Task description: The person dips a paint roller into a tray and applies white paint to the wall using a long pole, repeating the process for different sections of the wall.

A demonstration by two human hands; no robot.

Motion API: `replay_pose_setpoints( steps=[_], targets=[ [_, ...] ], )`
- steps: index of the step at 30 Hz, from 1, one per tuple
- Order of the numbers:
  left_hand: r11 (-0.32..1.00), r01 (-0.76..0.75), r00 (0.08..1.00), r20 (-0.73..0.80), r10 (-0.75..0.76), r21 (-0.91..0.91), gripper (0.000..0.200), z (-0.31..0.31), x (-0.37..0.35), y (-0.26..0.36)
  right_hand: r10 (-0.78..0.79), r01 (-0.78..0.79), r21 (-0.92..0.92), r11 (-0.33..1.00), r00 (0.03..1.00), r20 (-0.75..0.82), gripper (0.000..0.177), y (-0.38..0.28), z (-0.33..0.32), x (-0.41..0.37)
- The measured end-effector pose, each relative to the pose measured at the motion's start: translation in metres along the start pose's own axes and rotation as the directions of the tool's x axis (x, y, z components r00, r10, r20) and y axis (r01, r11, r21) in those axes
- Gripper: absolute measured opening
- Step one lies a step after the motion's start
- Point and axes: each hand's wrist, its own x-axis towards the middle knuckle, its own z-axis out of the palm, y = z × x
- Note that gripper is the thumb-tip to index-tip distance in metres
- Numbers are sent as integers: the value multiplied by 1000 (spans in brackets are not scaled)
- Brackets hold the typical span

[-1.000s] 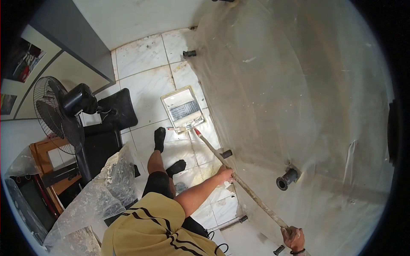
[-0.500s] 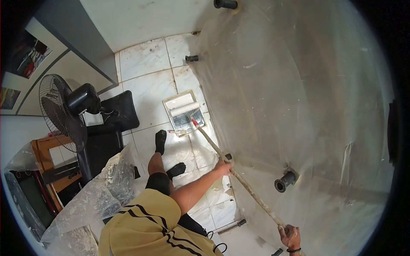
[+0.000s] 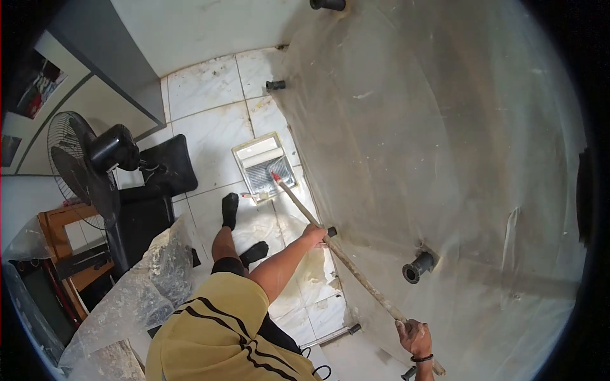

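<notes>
My left hand (image 3: 314, 235) is closed around the middle of a long, stained pole (image 3: 362, 276). Lower right, my right hand (image 3: 416, 340), with a dark band at the wrist, grips the same pole near its rear end. The pole's red front tip (image 3: 276, 178) lies over a paint tray (image 3: 238, 159) on the floor. A white roller (image 3: 262, 157) rests across the tray, above its dark ribbed part. At the tray's near edge is a small brush (image 3: 255, 196). White paint shows in the tray.
Cloudy plastic sheeting (image 3: 406, 152) covers the right side, with black pipe stubs (image 3: 418, 267) protruding. On the left are a black fan (image 3: 82, 159), a wooden frame (image 3: 57, 222) and crumpled plastic (image 3: 140, 292). My dark-socked feet (image 3: 230, 211) stand on stained white tiles (image 3: 203, 143).
The whole view has shifted slightly, so things appear further left. Both hands and the pole have moved a little up and left, and the pole's rear end now shows.
</notes>
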Motion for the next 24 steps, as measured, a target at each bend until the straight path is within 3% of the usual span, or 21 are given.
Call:
replay_pose_setpoints(
  steps=[4, 8, 12, 16, 18, 20, 22, 24],
  targets=[
    [998, -62, 998, 5, 62, 13, 23, 11, -21, -2, 63, -64, 13, 998, 997, 37, 38, 1, -17, -9],
    [995, -97, 994, 57, 98, -13, 24, 24, -24, -40, 94, -92, -29, 995, 994, 63, 43, 20, -36, -36],
    [998, 26, 995, 97, -20, -56, 24, 28, -39, -58, 73, -69, -45, 997, 993, 88, 38, 26, -39, -49],
    [995, 23, 986, 169, -6, -101, 23, 7, -14, -53, -1, -2, -51, 999, 998, -57, 36, 17, -11, -35],
    [998, 17, 995, 96, -11, -55, 21, 2, -7, -30, -67, 69, 13, 998, 991, -116, 38, 22, 26, -29],
    [999, -25, 997, -74, 28, 47, 21, -4, -20, -5, -28, 32, 73, 997, 998, -65, 38, -3, 17, -25],
    [998, -47, 996, -76, 51, 47, 20, -8, -18, -6, 52, -52, 26, 998, 998, -20, 40, 1, 21, -34],
    [997, -43, 998, 38, 40, 65, 18, -3, -25, -20, 95, -92, 115, 989, 995, -16, 42, 17, 9, -61]
  ],
)
